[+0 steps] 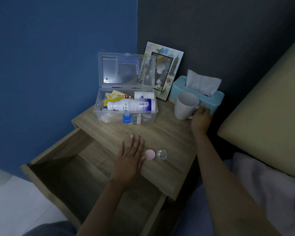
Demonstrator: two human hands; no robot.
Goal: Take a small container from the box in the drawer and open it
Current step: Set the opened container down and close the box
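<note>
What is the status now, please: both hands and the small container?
Left hand flat on nightstand top, empty. Right hand gripping mug handle. Small container open, pink lid beside it. Nothing obstructing.

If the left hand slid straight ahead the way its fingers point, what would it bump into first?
Probably the clear plastic box. The left hand lies flat, fingers pointing toward it, with only bare tabletop between them.

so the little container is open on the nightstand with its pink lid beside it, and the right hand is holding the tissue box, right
Not quite. In the head view the right hand grips the handle of the white mug, not the tissue box behind it. The small container does sit open on the nightstand, pink lid beside it.
</note>
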